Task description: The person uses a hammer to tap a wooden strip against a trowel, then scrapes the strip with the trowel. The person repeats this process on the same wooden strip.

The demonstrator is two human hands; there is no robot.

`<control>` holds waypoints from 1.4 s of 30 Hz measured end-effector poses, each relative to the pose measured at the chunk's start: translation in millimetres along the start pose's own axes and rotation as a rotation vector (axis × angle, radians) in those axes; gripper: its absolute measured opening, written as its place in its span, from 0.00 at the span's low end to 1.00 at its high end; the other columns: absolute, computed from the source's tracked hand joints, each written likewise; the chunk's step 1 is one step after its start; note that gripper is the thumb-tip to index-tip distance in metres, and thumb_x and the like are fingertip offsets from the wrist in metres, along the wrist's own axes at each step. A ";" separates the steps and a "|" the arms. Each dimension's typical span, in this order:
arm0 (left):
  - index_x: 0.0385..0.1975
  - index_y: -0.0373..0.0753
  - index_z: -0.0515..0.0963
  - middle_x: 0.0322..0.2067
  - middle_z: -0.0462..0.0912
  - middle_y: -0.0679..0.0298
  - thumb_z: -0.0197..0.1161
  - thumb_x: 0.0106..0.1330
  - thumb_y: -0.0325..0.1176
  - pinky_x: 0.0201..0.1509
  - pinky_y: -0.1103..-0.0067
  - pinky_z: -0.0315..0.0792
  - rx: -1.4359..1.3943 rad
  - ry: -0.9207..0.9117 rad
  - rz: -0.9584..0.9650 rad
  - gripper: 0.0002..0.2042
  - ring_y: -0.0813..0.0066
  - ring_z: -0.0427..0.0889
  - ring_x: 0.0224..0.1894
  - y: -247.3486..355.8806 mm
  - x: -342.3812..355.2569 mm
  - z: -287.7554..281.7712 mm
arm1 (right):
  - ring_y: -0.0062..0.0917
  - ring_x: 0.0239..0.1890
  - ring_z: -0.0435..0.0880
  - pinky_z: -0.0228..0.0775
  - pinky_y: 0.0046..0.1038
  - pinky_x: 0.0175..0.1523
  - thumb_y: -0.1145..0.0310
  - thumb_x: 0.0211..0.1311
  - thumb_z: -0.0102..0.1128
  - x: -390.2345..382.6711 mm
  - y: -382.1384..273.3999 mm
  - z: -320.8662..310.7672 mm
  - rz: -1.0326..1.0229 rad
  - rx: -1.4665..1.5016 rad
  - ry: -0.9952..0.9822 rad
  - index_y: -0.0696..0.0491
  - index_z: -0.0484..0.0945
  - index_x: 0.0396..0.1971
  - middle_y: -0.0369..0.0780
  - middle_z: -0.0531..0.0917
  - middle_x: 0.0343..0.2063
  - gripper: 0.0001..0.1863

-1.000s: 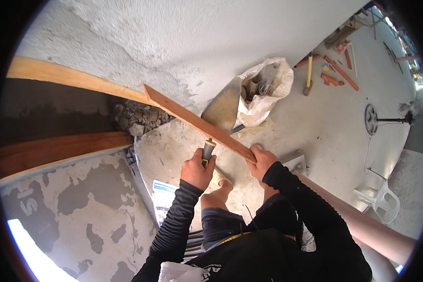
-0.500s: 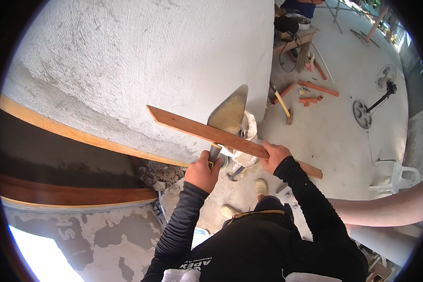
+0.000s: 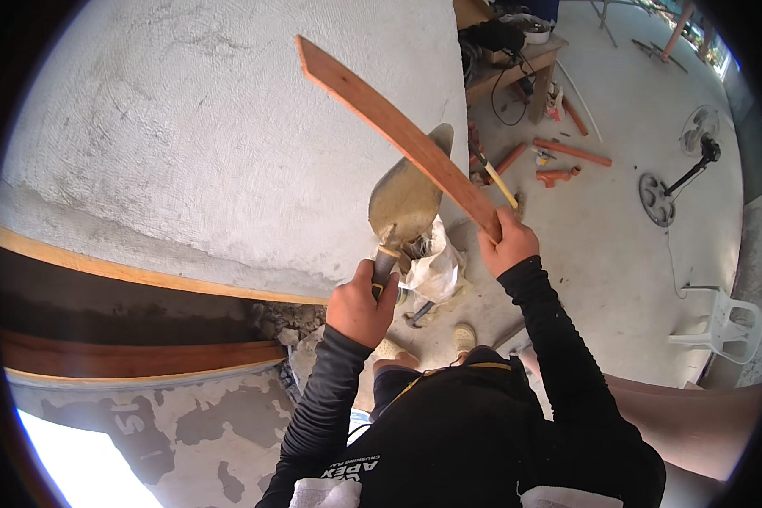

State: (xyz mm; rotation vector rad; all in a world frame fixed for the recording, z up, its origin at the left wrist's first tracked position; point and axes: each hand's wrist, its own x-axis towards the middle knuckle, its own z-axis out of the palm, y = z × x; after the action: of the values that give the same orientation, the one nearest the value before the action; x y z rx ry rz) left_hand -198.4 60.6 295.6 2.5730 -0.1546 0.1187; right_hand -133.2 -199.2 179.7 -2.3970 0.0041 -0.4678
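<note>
My left hand (image 3: 361, 310) is closed round the dark handle of a trowel (image 3: 400, 201), whose broad, dirty blade points up and away from me. In my right hand (image 3: 510, 244) is one end of a long reddish wooden strip (image 3: 398, 129). The strip slants up to the left, its pointed far end in front of the rough white wall (image 3: 220, 127). It crosses over part of the trowel blade; whether the two touch I cannot tell. Below the trowel stands a white sack (image 3: 436, 269), with a hammer (image 3: 419, 314) on the floor beside it.
Wood edging (image 3: 161, 273) borders the opening at left, with rubble (image 3: 292, 322) at its end. A yellow-handled hammer (image 3: 501, 184) and orange pipes (image 3: 572, 152) lie right of the wall. Farther right are a stand fan (image 3: 681, 182) and a white plastic chair (image 3: 724, 326).
The wooden strip has swung to a steeper slant, its far end rising, and my right hand has moved up to its near end. My left hand still holds the trowel, slightly lower.
</note>
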 end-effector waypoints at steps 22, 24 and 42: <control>0.37 0.36 0.81 0.24 0.84 0.50 0.68 0.65 0.43 0.33 0.64 0.77 0.449 -0.412 -0.021 0.15 0.48 0.85 0.28 -36.0 15.9 -33.1 | 0.20 0.25 0.70 0.64 0.28 0.34 0.67 0.61 0.55 -45.8 27.1 29.4 0.178 0.514 -0.950 0.56 0.75 0.28 0.34 0.73 0.19 0.08; 0.37 0.36 0.81 0.24 0.84 0.49 0.68 0.65 0.44 0.33 0.64 0.77 0.458 -0.447 -0.047 0.16 0.47 0.85 0.28 -39.4 12.4 -38.2 | 0.24 0.24 0.70 0.65 0.30 0.34 0.66 0.63 0.56 -44.3 20.7 33.4 0.028 0.521 -0.988 0.58 0.74 0.29 0.39 0.74 0.19 0.10; 0.47 0.34 0.72 0.27 0.83 0.57 0.62 0.73 0.43 0.33 0.70 0.79 -0.280 -0.422 -0.572 0.17 0.66 0.87 0.29 -95.6 -50.9 -0.9 | 0.54 0.32 0.83 0.76 0.44 0.38 0.62 0.62 0.58 -52.1 80.4 45.6 0.165 0.236 -0.464 0.57 0.77 0.38 0.53 0.82 0.24 0.13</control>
State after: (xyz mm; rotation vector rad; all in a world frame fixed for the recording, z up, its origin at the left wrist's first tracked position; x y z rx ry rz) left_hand -235.9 145.8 240.2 2.2292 0.3845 -0.6138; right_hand -157.1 -225.3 79.8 -2.1964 -0.0566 0.1623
